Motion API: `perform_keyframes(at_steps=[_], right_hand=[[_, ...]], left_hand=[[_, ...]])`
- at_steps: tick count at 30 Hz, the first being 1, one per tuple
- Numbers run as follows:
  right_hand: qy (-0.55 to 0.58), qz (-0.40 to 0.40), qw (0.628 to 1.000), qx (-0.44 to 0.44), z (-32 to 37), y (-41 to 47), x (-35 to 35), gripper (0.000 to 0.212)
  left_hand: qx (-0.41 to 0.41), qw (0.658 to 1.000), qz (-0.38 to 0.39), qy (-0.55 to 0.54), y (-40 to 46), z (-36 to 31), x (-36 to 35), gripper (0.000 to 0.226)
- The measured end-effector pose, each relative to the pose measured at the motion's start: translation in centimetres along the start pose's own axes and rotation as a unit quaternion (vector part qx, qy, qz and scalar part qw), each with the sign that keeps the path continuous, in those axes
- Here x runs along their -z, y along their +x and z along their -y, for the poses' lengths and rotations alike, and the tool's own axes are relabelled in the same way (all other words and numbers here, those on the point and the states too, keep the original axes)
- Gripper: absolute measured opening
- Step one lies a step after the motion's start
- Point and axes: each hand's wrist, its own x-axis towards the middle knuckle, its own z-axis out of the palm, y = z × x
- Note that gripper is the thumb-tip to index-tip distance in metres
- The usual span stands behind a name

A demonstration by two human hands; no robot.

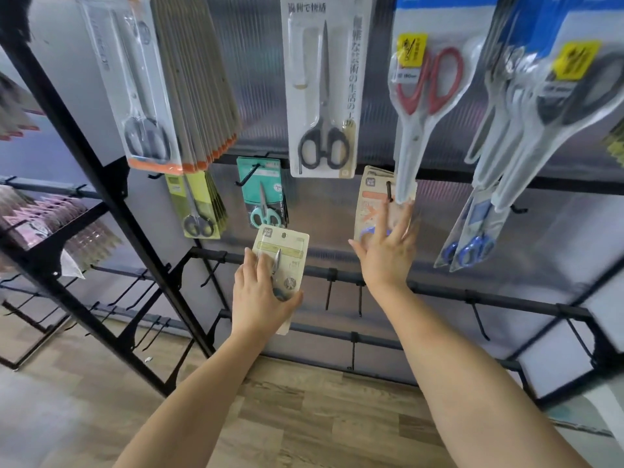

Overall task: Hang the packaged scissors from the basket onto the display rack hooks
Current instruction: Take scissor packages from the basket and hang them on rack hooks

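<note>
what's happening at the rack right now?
A person is stocking packaged scissors on a display rack. The left hand grips a beige pack of small scissors, not yet on a hook. The right hand, fingers spread, rests against a beige pack with blue-handled scissors already hanging on a hook. Several hooks on the lower rail are bare.

Teal pack (264, 190), red-handled scissors (430, 82)
</note>
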Motion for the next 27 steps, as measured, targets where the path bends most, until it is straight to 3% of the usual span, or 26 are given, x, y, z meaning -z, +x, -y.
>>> perform_keyframes(at_steps=[3, 6, 8, 10, 11, 15, 20, 22, 24, 27], right_hand=[[0.016, 0.011, 1.000, 0.015, -1.0, -1.0, 1.4, 0.099], [0.140, 0.058, 0.988, 0.032, -2.9, -1.6, 3.6, 0.065], [0.268, 0.205, 0.941, -0.015, -4.4, -1.6, 5.9, 0.042], [0.359, 0.319, 0.874, -0.078, -5.9, -1.7, 8.3, 0.042], [0.380, 0.338, 0.857, -0.082, -6.6, -1.8, 9.5, 0.040], [0.385, 0.348, 0.851, -0.084, -9.7, -2.1, 12.4, 0.016], [0.380, 0.318, 0.861, -0.115, -14.4, -2.6, 15.2, 0.007], [0.402, 0.297, 0.852, -0.155, -16.6, -3.0, 16.1, 0.011], [0.415, 0.280, 0.847, -0.182, -18.8, -3.2, 16.9, 0.012], [0.424, 0.275, 0.838, -0.204, -21.8, -3.7, 18.3, 0.009]], left_hand=[[-0.019, 1.000, 0.016, 0.001, -0.9, -1.1, -0.4, 0.082], [-0.055, 0.998, 0.034, -0.005, -2.2, -3.0, -1.0, 0.080], [-0.081, 0.995, 0.052, -0.009, -3.3, -4.7, -1.4, 0.083], [-0.106, 0.992, 0.072, -0.012, -4.3, -6.6, -1.9, 0.086], [-0.120, 0.990, 0.078, -0.015, -4.8, -7.7, -2.2, 0.086], [-0.168, 0.981, 0.094, -0.032, -7.0, -11.8, -3.5, 0.087], [-0.192, 0.971, 0.107, -0.089, -9.6, -16.4, -4.8, 0.095], [-0.155, 0.964, 0.140, -0.161, -10.5, -18.3, -5.1, 0.092], [-0.047, 0.943, 0.174, -0.281, -11.3, -20.2, -5.5, 0.079], [0.159, 0.865, 0.261, -0.398, -11.7, -22.5, -6.4, 0.064]])
